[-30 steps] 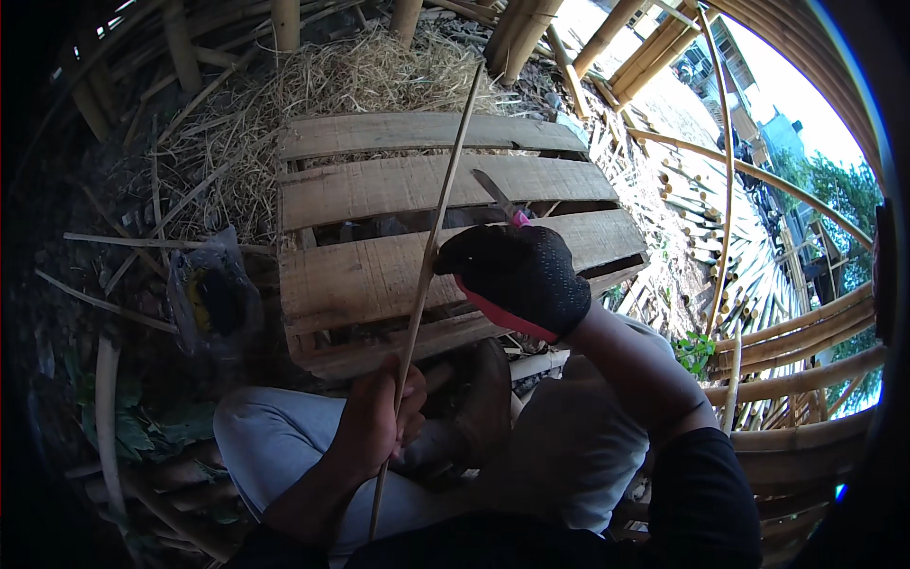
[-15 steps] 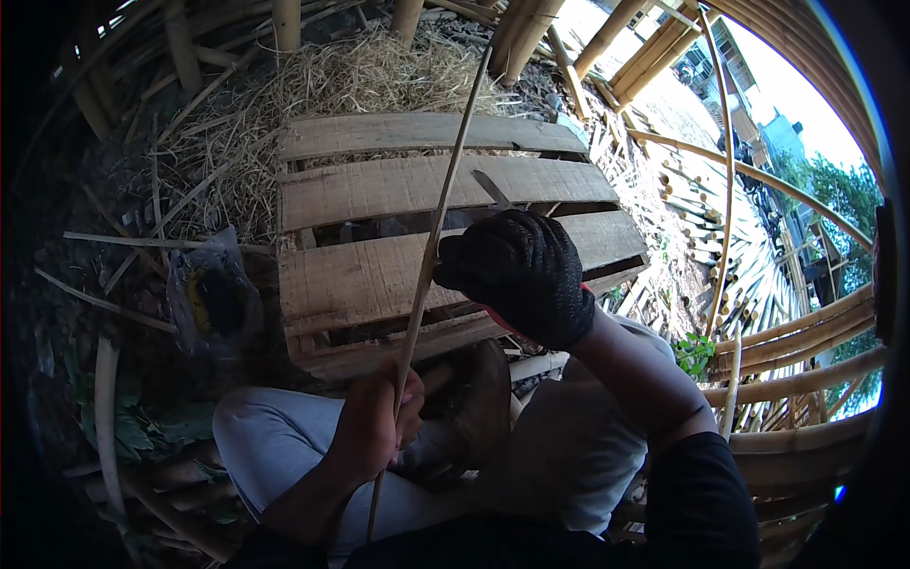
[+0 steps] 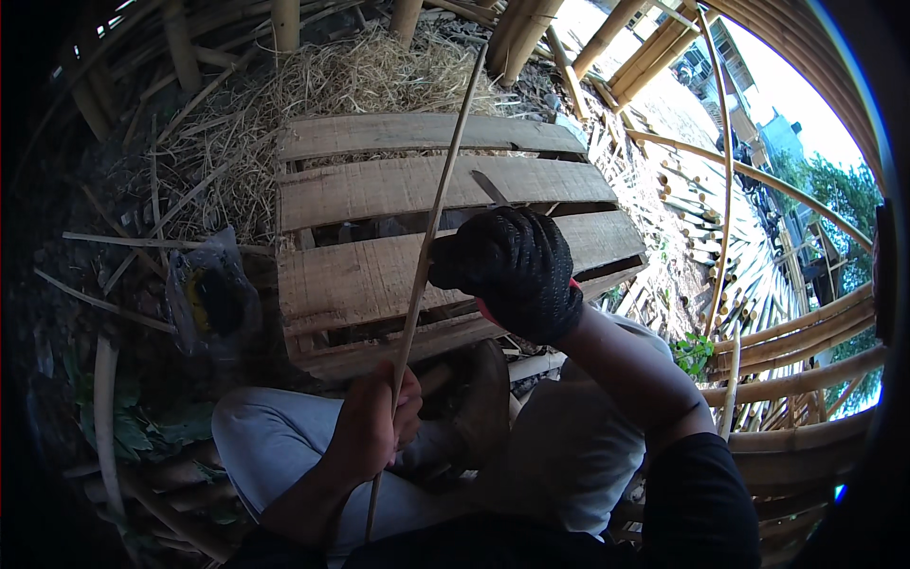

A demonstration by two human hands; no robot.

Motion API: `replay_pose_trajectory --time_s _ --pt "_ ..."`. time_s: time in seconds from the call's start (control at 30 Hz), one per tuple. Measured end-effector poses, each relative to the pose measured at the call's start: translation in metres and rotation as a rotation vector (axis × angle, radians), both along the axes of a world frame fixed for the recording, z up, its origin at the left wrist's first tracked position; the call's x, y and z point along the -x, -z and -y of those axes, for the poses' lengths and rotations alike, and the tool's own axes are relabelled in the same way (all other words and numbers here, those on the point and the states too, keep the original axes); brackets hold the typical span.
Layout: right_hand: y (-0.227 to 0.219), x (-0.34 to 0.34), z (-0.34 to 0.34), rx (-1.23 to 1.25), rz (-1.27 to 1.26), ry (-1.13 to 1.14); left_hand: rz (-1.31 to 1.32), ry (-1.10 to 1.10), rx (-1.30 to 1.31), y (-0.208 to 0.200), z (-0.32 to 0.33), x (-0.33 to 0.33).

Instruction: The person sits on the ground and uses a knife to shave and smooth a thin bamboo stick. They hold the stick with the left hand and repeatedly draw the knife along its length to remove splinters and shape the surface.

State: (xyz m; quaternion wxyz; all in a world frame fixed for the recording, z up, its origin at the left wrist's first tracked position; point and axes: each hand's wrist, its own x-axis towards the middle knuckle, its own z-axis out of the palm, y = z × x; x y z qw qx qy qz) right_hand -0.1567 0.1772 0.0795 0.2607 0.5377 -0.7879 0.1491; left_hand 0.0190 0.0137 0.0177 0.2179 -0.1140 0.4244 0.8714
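Observation:
My left hand (image 3: 371, 424), bare, is closed round a long thin bamboo strip (image 3: 456, 147) low down, above my lap. The strip slants up and away to the right across a slatted wooden pallet. My right hand (image 3: 509, 272), in a black textured glove, is closed on a knife whose narrow blade (image 3: 489, 187) sticks out past the far side of the fist. Its handle is hidden in the glove. The gloved thumb side touches or nearly touches the middle of the strip. A red edge shows under the glove.
The pallet (image 3: 351, 280) lies before my bent knees and boot (image 3: 482, 403). Dry straw (image 3: 370, 81) is heaped behind it. A clear plastic bag (image 3: 213, 294) with dark and yellow contents sits at left. Bamboo rails (image 3: 806, 351) and a stack of cut poles (image 3: 701, 223) are at right.
My right hand with the knife has shifted slightly left and toward me along the strip. The strip's far end has tipped a little; my left hand stays nearly in place.

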Motion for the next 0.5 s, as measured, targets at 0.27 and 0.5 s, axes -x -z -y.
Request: replay_pose_trajectory --time_s 0.27,0.5 --pt "-0.012 -0.001 -0.003 -0.020 0.471 -0.045 -0.066 0.009 0.022 0.006 -0.005 -0.004" --pt "-0.001 -0.009 -0.002 0.042 0.256 -0.021 -0.024 -0.015 -0.035 0.000 0.004 0.001"
